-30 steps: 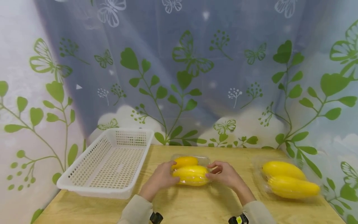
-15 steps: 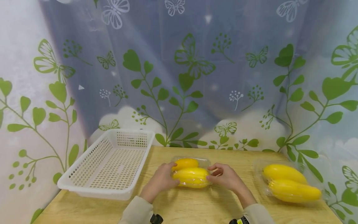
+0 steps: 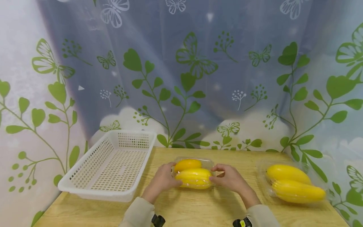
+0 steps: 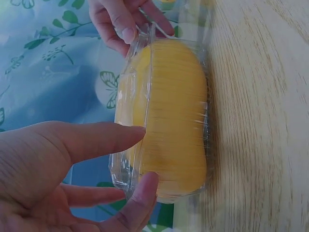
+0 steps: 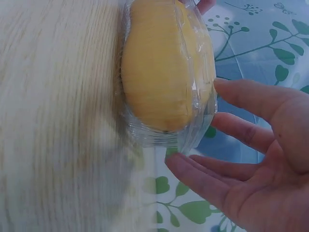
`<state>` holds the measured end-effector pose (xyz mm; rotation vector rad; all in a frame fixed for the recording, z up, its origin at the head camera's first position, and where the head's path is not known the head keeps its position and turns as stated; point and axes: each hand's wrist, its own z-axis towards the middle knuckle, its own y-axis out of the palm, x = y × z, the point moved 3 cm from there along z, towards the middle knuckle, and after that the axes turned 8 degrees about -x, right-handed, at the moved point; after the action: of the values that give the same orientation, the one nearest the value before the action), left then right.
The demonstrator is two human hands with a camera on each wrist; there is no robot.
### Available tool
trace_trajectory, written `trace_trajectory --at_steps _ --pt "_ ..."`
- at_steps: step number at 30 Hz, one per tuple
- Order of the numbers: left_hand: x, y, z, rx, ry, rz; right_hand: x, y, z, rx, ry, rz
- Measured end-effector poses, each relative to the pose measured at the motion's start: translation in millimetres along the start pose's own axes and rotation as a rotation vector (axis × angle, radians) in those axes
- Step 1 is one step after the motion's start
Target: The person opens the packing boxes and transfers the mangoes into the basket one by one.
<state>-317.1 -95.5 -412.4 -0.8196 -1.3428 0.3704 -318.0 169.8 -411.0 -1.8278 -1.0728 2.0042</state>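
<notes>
On the table, a clear plastic box (image 3: 209,163) holds two smooth, elongated yellow fruits (image 3: 194,178); their exact kind is unclear. My left hand (image 3: 163,180) grips its left end, with thumb and finger touching the rim in the left wrist view. At the opposite end, my right hand (image 3: 229,178) holds the corner between thumb and fingers, which lie along the side and end of the box in the right wrist view. The far fingertips are partly hidden in the head view.
A white perforated plastic basket (image 3: 123,189) stands to the left. On the right, another clear plastic container (image 3: 262,183) holds two similar yellow fruits (image 3: 297,190). A printed curtain (image 3: 158,63) hangs behind the wooden table (image 3: 195,208).
My left fingers have drawn back slightly from over the rear fruit to the end of the box. The right hand stays almost still, and the view shifts slightly.
</notes>
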Motion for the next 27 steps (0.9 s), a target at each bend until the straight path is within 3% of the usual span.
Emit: trace_trajectory --at_steps 8,16,22,27 --pt "-2.2 -0.8 1.7 -0.007 -0.069 -0.003 -10.7 8.0 1.4 0.027 -0.063 -0.197" --pt "-2.6 -1.8 1.9 -0.008 -0.073 0.003 -18.9 14.3 1.5 0.042 -0.063 -0.353" --pt "-3.2 -0.5 1.2 -0.01 -0.049 -0.036 -22.1 19.0 3.3 0.055 -0.146 -0.512" --pt "-2.4 -0.9 0.2 -0.01 -0.035 -0.039 -24.8 20.8 2.1 0.052 -0.201 -0.578"
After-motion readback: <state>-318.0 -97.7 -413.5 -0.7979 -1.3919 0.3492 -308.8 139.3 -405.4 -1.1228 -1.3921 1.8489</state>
